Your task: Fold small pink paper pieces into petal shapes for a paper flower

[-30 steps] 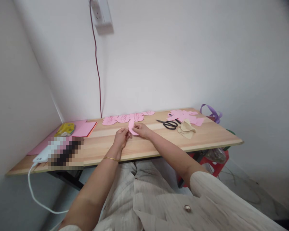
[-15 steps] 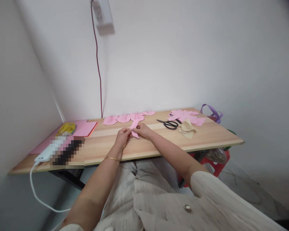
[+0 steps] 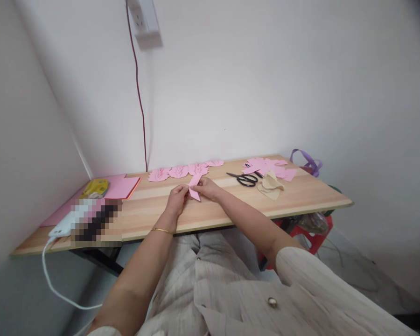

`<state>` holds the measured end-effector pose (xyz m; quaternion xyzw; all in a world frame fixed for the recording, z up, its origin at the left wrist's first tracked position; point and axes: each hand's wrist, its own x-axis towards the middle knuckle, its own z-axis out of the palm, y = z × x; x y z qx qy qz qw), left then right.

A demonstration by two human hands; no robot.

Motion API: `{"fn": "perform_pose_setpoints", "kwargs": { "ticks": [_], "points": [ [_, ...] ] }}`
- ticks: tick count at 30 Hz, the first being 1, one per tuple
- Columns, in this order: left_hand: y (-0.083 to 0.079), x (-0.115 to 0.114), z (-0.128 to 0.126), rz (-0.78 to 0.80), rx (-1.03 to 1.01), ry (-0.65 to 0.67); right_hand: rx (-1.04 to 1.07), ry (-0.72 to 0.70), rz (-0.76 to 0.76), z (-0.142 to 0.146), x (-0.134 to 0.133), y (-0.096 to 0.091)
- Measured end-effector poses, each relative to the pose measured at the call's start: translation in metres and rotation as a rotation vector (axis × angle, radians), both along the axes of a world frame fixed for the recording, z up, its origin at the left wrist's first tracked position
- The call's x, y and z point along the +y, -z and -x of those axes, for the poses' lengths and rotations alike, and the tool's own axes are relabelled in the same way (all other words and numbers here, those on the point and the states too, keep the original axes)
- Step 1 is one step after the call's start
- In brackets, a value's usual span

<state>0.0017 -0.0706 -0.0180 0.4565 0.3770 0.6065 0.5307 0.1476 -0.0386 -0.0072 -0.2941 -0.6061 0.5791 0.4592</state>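
A narrow strip of pink paper (image 3: 195, 185) is pinched between my two hands over the middle of the wooden table (image 3: 210, 210). My left hand (image 3: 177, 199), with a gold bangle at the wrist, grips its near end with closed fingers. My right hand (image 3: 203, 188) pinches it from the right side. Just behind the strip lies a row of cut pink paper shapes (image 3: 182, 171) along the table's back edge.
Black scissors (image 3: 245, 179), a pile of pink scraps (image 3: 268, 167) and beige paper pieces (image 3: 270, 185) lie at the right. Pink sheets (image 3: 121, 186), a yellow object (image 3: 95, 188) and a white device with cable (image 3: 59, 228) sit at the left. A red stool (image 3: 310, 233) stands under the table.
The pink strip has been lifted off the table and turned slightly between my fingers; both hands stay in nearly the same spot.
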Motion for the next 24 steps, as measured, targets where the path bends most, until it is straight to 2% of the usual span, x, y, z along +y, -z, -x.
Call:
{"fn": "perform_pose_setpoints", "kwargs": {
  "ticks": [7, 12, 16, 20, 24],
  "points": [
    [0.002, 0.002, 0.001, -0.007, 0.004, -0.058, 0.008, -0.018, -0.02, 0.001, -0.001, -0.001],
    [0.002, 0.002, 0.001, 0.033, 0.013, -0.069, 0.037, 0.046, -0.018, 0.0, 0.003, 0.0],
    [0.0, 0.0, 0.001, 0.049, 0.016, -0.081, 0.063, 0.002, -0.001, -0.001, 0.004, 0.001],
    [-0.001, 0.001, 0.001, 0.038, -0.003, -0.095, 0.036, -0.01, -0.065, -0.001, 0.001, -0.002],
    [0.0, 0.003, 0.0, 0.012, -0.026, -0.163, -0.049, -0.034, -0.166, -0.004, -0.005, -0.01]
  ]
}}
